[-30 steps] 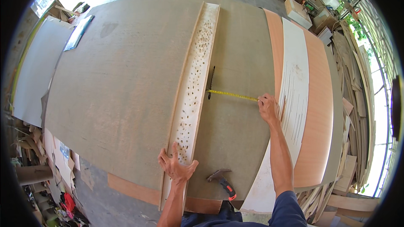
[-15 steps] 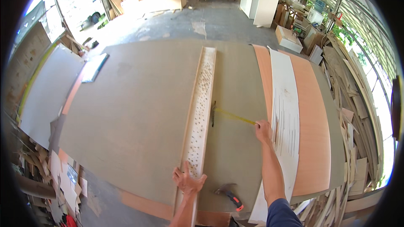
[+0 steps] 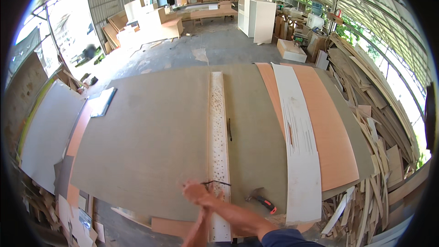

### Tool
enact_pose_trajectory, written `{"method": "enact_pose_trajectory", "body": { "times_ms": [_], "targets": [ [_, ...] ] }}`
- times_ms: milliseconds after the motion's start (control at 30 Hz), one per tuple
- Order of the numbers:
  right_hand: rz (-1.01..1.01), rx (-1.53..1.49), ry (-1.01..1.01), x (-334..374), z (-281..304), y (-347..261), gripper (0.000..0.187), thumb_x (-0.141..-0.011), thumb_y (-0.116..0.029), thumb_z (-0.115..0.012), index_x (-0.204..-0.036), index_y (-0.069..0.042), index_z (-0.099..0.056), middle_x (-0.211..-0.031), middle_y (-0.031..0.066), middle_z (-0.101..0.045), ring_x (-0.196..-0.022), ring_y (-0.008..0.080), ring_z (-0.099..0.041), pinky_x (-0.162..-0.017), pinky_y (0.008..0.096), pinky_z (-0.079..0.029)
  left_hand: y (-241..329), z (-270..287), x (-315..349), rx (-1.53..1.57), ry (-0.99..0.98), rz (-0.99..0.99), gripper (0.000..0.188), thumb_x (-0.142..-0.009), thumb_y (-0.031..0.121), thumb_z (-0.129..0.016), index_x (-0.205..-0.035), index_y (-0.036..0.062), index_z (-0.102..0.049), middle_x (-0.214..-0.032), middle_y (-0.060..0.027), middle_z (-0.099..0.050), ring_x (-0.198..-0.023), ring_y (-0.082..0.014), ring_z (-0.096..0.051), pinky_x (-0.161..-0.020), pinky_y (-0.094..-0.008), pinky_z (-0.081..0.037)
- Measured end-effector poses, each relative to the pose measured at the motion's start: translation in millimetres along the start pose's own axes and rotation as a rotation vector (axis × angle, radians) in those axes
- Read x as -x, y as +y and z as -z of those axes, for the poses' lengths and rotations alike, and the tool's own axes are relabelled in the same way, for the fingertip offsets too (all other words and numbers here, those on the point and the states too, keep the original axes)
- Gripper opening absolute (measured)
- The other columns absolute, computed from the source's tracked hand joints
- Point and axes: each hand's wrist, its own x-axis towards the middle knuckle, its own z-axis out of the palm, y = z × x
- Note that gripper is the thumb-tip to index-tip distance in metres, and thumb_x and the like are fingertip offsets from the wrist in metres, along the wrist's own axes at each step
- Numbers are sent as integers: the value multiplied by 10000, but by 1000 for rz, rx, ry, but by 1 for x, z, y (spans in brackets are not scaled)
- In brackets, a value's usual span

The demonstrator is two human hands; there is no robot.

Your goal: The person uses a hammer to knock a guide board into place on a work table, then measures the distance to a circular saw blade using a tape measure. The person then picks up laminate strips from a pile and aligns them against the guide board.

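A long narrow white wooden strip, marked with many small dark spots or holes, lies lengthwise over the large grey-brown board. My right hand crosses over to the left of the strip's near part, blurred by motion. Beneath its wrist is my left hand, over the strip and mostly hidden. A thin, bent black thing shows beside the hands; its kind and what holds it are unclear. To the right, a claw hammer with a black and red handle rests on the board. A slim dark object lies along the strip's right side.
The grey-brown board spans the work area. A white scratched panel and orange-brown sheets lie on its right. Offcuts pile up beyond. A flat glossy package sits at the far left corner. White cabinets stand behind.
My right hand has swung left from the white panel to cross over my left hand. The stretched yellow tape measure is out of sight. The view has tilted up, and the thin black thing has appeared.
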Motion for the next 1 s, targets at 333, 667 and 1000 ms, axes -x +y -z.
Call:
{"method": "enact_pose_trajectory", "body": {
  "times_ms": [333, 667, 1000],
  "targets": [
    [522, 145, 311, -8, -44, -73, 400, -808, -163, -537, -1177, -10, -561, -1265, 162, -545, -1215, 295, -479, -1027, 425, -357, -1, 36, 12, -18, 47, 136, 824, -765, 552, -620, -1432, 151, -349, -1435, -262, -258, -1304, -413, -263, -1032, -540, -233],
    [-693, 184, 406, 229, 35, 85, 412, -826, -224, -593, -1166, -2, -521, -1242, 213, -480, -1222, 383, -394, -1026, 480, -320, -14, 64, -57, 114, -188, 141, 1048, -723, 520, -688, -1505, 164, -89, -1488, -231, -177, -1376, -373, -157, -1086, -541, -119],
    [-865, 9, 169, 260, 28, 87, 490, -800, -267, -661, -1178, -10, -486, -1016, 179, -591, -895, 325, -606, -760, 428, -476, -17, 32, -145, 174, -63, 289, 1090, -723, 592, -686, -1486, 66, -112, -1530, -257, -24, -1430, -368, 41, -1131, -522, -34]
  ]
}}
